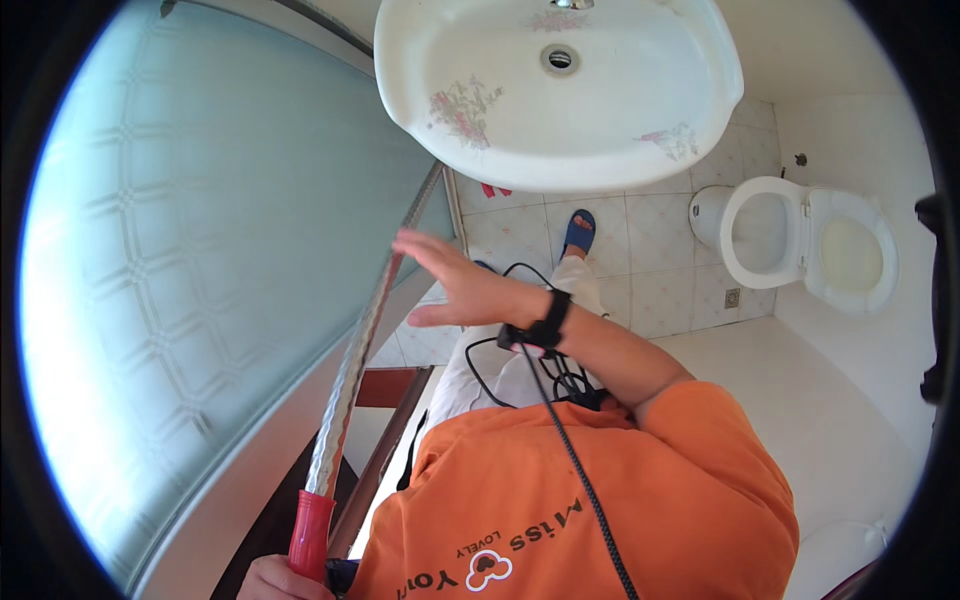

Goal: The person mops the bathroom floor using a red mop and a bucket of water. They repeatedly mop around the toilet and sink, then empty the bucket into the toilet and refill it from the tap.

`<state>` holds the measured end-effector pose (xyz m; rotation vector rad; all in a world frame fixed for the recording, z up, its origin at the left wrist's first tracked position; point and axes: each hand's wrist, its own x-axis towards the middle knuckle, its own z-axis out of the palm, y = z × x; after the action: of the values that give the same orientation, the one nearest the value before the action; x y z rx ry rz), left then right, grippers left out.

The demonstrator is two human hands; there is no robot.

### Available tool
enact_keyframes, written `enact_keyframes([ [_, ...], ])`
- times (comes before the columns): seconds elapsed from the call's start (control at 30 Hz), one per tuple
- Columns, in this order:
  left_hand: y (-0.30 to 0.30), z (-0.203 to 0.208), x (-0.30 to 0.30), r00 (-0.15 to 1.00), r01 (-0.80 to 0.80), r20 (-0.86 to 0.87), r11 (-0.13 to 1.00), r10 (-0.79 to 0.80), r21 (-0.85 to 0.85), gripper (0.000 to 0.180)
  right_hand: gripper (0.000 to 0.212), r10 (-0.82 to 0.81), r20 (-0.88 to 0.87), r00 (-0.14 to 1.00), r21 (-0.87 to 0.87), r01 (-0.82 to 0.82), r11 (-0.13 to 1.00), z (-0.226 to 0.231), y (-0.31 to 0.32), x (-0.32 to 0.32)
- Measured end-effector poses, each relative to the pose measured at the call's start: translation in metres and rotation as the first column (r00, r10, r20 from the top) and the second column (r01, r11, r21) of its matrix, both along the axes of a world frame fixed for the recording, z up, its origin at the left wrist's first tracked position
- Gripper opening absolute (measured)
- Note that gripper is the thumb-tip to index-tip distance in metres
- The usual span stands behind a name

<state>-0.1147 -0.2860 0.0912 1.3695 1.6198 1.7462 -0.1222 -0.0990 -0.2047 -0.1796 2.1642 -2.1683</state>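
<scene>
A long silvery, ridged pole [345, 390] with a red grip [312, 535] slants from the lower left up toward the sink, where its far end is hidden. At the lower left edge, my left hand [272, 580] is closed around the bottom of the red grip. Farther up the pole, my right hand [465, 283] has its fingers stretched out and its thumb apart. Its fingertips overlap the pole; I cannot tell if they touch it. A black band with a small device [540, 325] is strapped round my right wrist.
A white flower-patterned sink [560, 120] juts out ahead. Frosted glass [230, 200] fills the left side. At right stands a toilet [770, 230] with its lid raised. Pale floor tiles [650, 240] lie below, with a small red object [495, 190] under the sink. Black cables [490, 375] hang near my legs.
</scene>
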Motion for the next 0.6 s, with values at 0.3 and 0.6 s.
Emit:
enact_keyframes([
  [0.3,0.016,-0.008,0.004,0.99,-0.144,0.015,0.974,0.143,0.177,0.03,0.038,0.33,-0.616,0.715,-0.611,-0.699,0.373,0.166,0.078,0.008],
  [0.6,0.025,-0.02,-0.006,0.993,-0.051,-0.076,0.903,0.092,0.426,0.019,0.046,0.097,-0.602,0.792,-0.768,-0.608,0.201,0.192,0.063,-0.005],
])
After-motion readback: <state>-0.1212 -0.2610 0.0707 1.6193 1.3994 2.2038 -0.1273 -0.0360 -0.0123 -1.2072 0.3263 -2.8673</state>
